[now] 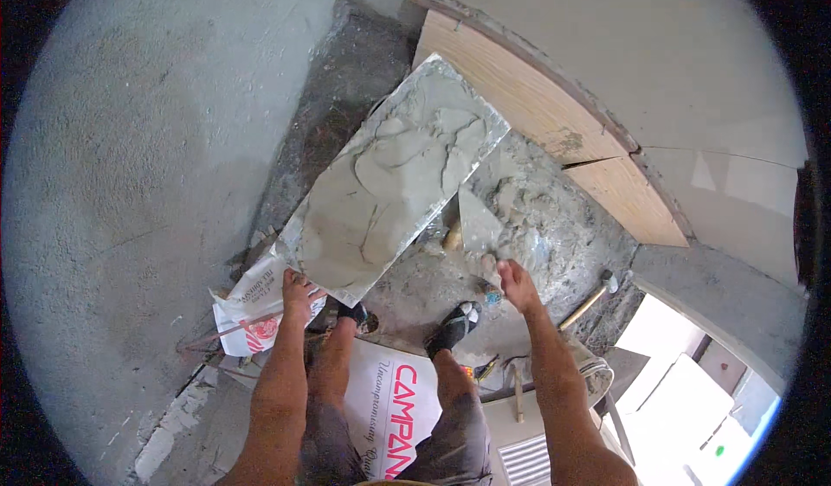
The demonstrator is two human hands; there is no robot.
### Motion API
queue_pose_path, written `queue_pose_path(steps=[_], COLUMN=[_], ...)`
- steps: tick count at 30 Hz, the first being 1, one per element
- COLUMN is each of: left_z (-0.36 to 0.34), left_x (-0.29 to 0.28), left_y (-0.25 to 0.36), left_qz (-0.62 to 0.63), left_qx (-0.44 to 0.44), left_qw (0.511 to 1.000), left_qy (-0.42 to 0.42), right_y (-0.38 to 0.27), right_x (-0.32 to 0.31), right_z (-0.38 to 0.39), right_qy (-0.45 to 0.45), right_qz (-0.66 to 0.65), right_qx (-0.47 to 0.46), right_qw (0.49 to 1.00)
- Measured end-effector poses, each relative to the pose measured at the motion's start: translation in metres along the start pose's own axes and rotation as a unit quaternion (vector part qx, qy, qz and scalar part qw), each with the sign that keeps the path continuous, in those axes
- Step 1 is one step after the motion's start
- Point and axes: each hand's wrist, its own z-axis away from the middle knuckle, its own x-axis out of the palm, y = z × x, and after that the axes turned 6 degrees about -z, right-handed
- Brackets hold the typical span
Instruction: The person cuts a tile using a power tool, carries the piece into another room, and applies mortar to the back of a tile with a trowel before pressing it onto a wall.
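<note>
A large rectangular tile (346, 261), its upper face spread with wet grey mortar (389, 170), lies slantwise in front of me. My left hand (299, 294) is at the tile's near left corner, fingers spread and touching the edge. To the right of the tile, my right hand (518, 285) is closed round the handle of a trowel. The trowel's flat blade (478, 224) points away from me, close to the tile's right edge, and carries grey mortar. What supports the tile from below is mostly hidden.
Loose mortar (532, 205) covers the floor at right, near wooden boards (519, 88). A mallet (585, 306) and a hammer (518, 391) lie to my right. A printed white bag (251, 308) is at left by the rough wall (147, 157). My feet stand near the tile.
</note>
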Motion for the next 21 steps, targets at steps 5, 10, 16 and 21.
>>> queue_pose_path(steps=[5,10,16,21], left_z=[0.000,-0.007,-0.014,-0.020], left_x=[0.007,0.008,0.028,-0.008], left_y=[-0.002,-0.009,-0.003,0.001], left_qz=[-0.011,-0.029,-0.024,0.064], left_qx=[-0.001,0.008,-0.024,-0.048], left_qw=[1.000,1.000,0.999,0.996], left_qy=[-0.023,0.003,-0.001,-0.029], right_y=[-0.009,-0.098,-0.040,-0.086], right_x=[-0.040,-0.040,0.024,0.105], right_z=[0.002,-0.053,-0.019,0.046], right_qy=[0.007,-0.040,-0.039,-0.166], right_qz=[-0.035,-0.140,0.023,0.072], right_qx=[0.068,0.059,-0.146,0.053], right_qw=[0.997,0.988,0.988,0.982])
